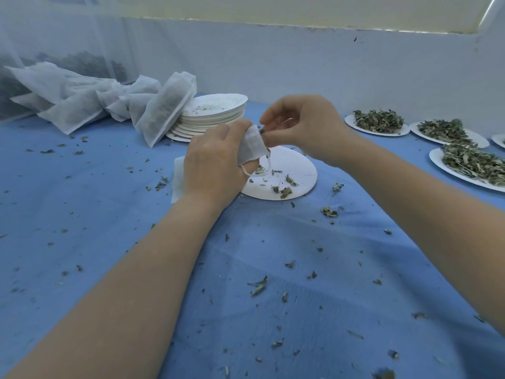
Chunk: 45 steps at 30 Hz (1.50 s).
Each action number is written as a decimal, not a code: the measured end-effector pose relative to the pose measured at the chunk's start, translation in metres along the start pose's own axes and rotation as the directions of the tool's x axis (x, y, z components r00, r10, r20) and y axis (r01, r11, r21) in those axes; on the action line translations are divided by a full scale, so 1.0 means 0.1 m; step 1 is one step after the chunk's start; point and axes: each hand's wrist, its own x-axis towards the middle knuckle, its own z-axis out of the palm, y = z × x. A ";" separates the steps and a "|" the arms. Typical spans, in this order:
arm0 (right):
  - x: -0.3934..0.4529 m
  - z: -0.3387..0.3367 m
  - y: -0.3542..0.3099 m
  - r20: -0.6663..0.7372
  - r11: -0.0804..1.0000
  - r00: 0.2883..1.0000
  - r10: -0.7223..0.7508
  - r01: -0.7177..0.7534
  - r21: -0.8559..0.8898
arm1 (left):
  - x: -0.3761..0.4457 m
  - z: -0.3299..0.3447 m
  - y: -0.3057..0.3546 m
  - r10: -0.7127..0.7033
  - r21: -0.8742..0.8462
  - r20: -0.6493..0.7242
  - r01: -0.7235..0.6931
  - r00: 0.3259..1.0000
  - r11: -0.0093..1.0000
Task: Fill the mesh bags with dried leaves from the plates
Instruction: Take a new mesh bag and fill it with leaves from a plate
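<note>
While your left hand (210, 162) is gripping a small mesh bag (252, 144) above the nearly emptied plate (296, 170), your right hand (303, 127) is pinching its fingers (269, 127) together at the bag's mouth on what looks like a leaf scrap (too small to be sure). Loose leaf crumbs (258, 287) are lying all over the blue worktop (95, 214) around your forearms. Filled bags (164, 110) are leaning against a stack of used plates (210, 116) to your far left. Three plates heaped with dried leaves (378, 120) are waiting at your right, well apart from the bag, and a flat white bag (177, 176) is lying under your left wrist.
</note>
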 end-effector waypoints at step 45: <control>0.04 -0.04 0.09 0.197 0.997 0.977 -0.076 0.068 0.045 | 0.03 0.01 -0.26 -0.127 0.181 -0.056 0.135 0.990 0.974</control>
